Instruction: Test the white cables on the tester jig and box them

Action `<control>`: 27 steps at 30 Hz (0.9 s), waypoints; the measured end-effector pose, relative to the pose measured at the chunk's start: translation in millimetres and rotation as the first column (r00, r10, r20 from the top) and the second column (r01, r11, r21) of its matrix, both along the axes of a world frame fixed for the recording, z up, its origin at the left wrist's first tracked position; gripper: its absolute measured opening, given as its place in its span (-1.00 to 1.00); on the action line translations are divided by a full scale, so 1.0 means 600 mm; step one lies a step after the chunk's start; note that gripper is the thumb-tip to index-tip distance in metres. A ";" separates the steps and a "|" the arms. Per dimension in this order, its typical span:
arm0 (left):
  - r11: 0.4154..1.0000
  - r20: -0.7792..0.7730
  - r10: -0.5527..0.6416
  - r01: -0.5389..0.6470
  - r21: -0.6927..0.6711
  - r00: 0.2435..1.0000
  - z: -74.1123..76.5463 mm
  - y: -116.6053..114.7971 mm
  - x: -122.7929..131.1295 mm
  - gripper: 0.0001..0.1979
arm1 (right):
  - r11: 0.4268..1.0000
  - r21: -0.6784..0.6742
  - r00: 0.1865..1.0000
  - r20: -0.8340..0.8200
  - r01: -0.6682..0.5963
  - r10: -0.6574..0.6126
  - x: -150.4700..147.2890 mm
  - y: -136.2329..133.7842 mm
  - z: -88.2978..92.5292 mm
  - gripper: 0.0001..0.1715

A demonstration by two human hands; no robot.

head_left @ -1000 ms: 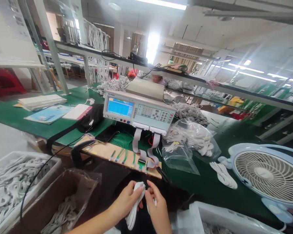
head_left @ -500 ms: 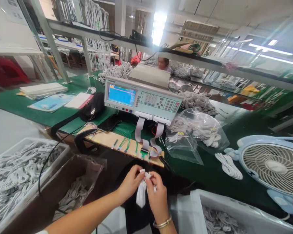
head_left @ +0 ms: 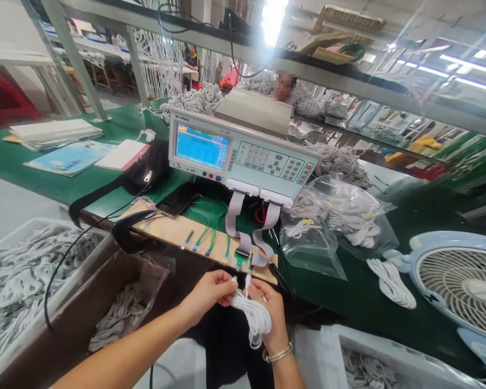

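Note:
Both my hands hold a coiled white cable (head_left: 254, 316) just in front of a wooden test board (head_left: 178, 233). My left hand (head_left: 208, 293) pinches one plug end of the cable. My right hand (head_left: 269, 312) grips the coil, with the other plug end between its fingers, close to the green connectors at the board's near edge. Behind the board stands a grey cable tester (head_left: 243, 158) with a lit blue screen, joined to the board by two flat grey ribbon cables.
A white bin (head_left: 8, 281) and a brown box (head_left: 105, 319) of white cables sit at my left; another white bin (head_left: 389, 362) lies at lower right. Plastic bags of cables (head_left: 340, 216) and a pale blue fan (head_left: 457, 281) rest on the green table. A person sits beyond the tester.
My hands moved up and forward toward the wooden board. The cable's two plug ends are now pulled apart, one in each hand, and the coil hangs over my right hand.

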State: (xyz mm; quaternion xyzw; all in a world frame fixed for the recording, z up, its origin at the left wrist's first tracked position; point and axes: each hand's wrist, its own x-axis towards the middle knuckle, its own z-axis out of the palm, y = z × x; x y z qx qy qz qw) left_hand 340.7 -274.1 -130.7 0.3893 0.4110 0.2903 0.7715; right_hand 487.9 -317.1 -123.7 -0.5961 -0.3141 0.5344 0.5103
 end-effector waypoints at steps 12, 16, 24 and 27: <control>0.994 0.064 0.090 -0.085 -0.067 0.994 0.004 -0.002 0.000 -0.73 | 0.983 0.059 0.980 -0.107 0.175 -0.168 -0.019 0.002 -0.021 -0.74; 0.989 0.073 0.117 -0.109 -0.102 0.991 0.006 -0.004 0.006 -0.73 | 0.992 0.071 0.995 0.010 0.100 -0.101 -0.009 -0.007 -0.001 -0.67; 0.969 0.099 0.224 -0.210 -0.128 0.970 0.000 -0.010 0.026 -0.76 | 0.995 0.096 0.991 0.130 0.021 -0.034 0.001 -0.039 0.026 -0.55; 0.960 0.098 0.261 -0.247 -0.130 0.960 -0.002 -0.014 0.031 -0.76 | 0.996 0.086 0.993 0.109 0.035 -0.045 0.000 -0.039 0.027 -0.55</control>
